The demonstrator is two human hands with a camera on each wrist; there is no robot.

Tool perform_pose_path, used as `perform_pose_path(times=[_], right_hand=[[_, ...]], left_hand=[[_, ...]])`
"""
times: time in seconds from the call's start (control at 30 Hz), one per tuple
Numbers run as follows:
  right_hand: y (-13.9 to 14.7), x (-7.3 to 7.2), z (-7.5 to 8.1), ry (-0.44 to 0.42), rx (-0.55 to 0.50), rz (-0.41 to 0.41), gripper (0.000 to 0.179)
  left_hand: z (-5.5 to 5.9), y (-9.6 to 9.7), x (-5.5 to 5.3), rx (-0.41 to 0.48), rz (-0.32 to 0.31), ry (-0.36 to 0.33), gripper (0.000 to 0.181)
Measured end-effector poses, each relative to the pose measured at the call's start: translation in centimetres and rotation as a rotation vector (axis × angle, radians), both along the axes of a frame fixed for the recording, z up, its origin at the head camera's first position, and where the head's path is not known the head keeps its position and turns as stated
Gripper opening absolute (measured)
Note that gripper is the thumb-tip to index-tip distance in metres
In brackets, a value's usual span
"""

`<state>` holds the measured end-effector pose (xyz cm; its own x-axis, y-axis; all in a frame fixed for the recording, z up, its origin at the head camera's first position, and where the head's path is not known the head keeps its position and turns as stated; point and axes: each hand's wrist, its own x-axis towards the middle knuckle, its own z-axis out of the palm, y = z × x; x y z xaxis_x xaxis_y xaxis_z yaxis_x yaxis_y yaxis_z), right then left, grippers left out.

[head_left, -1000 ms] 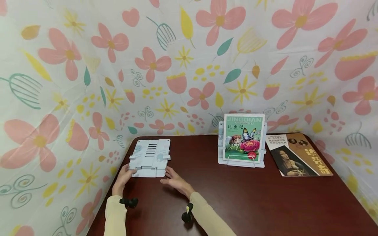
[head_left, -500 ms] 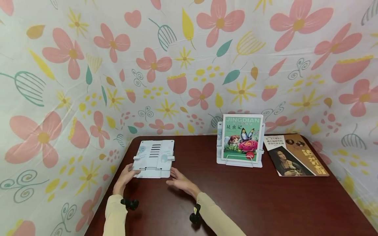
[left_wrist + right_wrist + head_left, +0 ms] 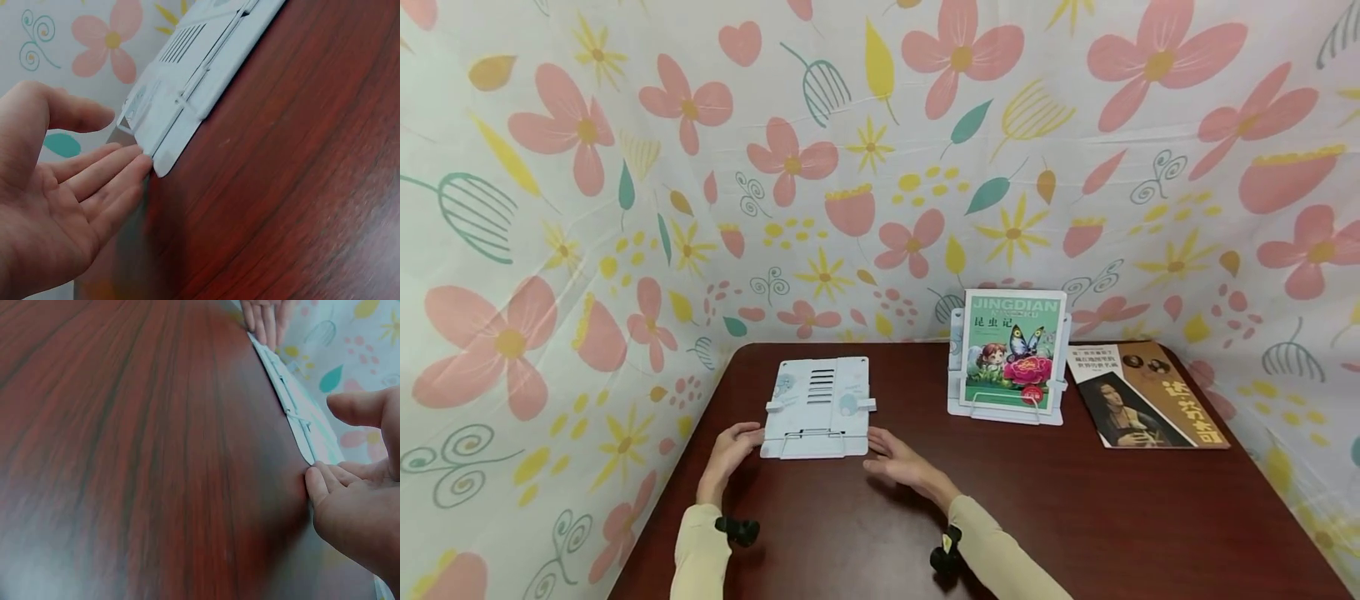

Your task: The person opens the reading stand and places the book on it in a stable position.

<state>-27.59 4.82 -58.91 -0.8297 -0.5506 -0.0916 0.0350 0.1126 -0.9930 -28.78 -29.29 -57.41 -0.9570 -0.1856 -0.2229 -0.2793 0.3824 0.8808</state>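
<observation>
A: What does the white stand (image 3: 816, 408) look like?

B: A flat panel with pale blue patterning, a column of dark slots, a small tab jutting from each side and a thin wire lip near the front edge. It lies on the left part of the dark red-brown table (image 3: 850, 533), towards the back.

A: And the hands?

B: One on each side, fingers extended, thumbs held away. The left hand (image 3: 730, 454) touches one front corner, the right hand (image 3: 910, 467) the other.

A: Anything hard to make out?

B: The printed motifs are too faint to name. The left wrist view cuts off the stand's far end, and the right wrist view (blurry, almost edge-on) loses the slots.

A: Does any view add something?

B: The right wrist view catches both hands at the stand; the left wrist view shows just its own. Only the head view has the green book (image 3: 1015, 350) propped on a second stand (image 3: 956, 392), and the brown-and-white book (image 3: 1150, 396) lying flat beside it.
</observation>
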Motion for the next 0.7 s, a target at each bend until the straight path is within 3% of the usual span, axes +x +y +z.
perform_pose_path(times=[0.2,0.4,0.7], right_hand=[[2.6,0.9,0.1,0.003,0.006,-0.015,0.072],[4.9,1.7,-0.3,-0.02,-0.002,-0.017,0.073],[8.1,3.0,-0.1,-0.026,0.021,-0.045,0.074]], left_hand=[[-1.0,0.8,-0.4,0.141,0.014,-0.012,0.045],[-2.3,1.6,0.0,0.253,0.008,-0.002,0.038],[-3.0,3.2,0.4,0.266,-0.131,-0.015,0.039]])
